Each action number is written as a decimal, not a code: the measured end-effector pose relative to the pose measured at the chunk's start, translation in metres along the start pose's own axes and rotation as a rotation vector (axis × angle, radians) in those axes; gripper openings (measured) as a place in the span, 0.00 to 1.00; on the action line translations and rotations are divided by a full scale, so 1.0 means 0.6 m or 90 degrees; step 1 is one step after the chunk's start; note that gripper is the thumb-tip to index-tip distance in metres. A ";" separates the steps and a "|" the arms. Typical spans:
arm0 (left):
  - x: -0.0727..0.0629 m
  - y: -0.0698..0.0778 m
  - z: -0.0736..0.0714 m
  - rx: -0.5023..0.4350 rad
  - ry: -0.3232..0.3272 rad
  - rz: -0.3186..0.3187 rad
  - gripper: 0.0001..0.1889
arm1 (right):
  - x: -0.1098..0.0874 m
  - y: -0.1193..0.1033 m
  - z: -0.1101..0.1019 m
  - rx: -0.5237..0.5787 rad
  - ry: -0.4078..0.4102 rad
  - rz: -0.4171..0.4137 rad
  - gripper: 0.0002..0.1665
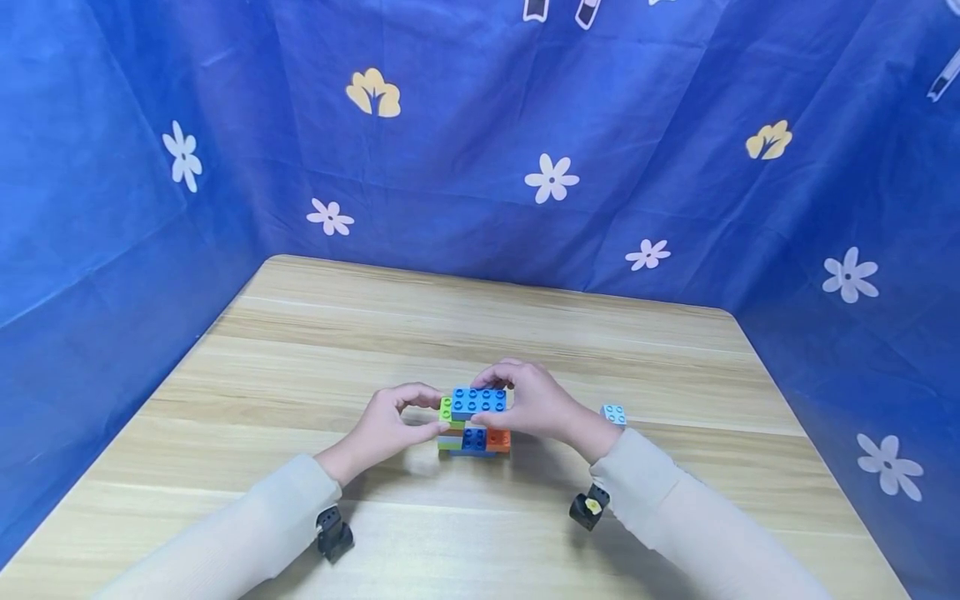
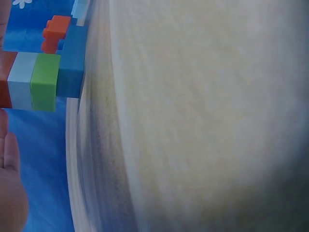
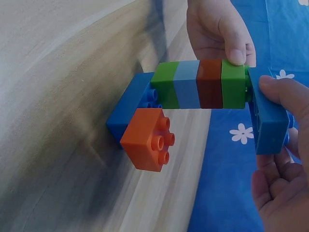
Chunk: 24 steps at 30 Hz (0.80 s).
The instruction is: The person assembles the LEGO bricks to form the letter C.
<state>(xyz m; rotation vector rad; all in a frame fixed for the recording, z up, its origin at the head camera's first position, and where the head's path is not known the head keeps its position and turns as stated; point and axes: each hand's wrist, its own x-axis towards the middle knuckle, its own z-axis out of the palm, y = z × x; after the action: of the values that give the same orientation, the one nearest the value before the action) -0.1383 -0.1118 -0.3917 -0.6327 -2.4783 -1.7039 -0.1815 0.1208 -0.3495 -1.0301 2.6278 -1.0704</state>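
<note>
A stack of toy building bricks stands on the table, with a blue base brick [image 3: 128,106], then green [image 3: 165,86], light blue [image 3: 187,84], brown [image 3: 210,84] and another green brick [image 3: 233,84] on top. An orange brick [image 3: 145,137] sits on the base beside the column. My left hand [image 1: 393,421] pinches the top green brick, its thumb on one side. My right hand [image 1: 536,400] grips a long blue brick [image 1: 478,402] at its free end. That brick overhangs from the top green brick; some green studs show between them. The left wrist view shows only part of the left hand [image 2: 12,183].
A small light blue brick [image 1: 613,414] lies on the wooden table [image 1: 360,325], beside the right forearm. Blue cloth [image 1: 465,167] with flowers hangs behind and at both sides of the table.
</note>
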 end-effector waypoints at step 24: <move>-0.002 -0.043 0.011 0.033 0.015 0.000 0.15 | -0.002 -0.007 -0.004 -0.066 -0.014 -0.001 0.21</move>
<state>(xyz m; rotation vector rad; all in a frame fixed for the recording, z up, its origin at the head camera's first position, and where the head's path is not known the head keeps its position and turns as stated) -0.1458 -0.1140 -0.4174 -0.6033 -2.4973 -1.6311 -0.1791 0.1209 -0.3451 -1.0576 2.6894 -0.9266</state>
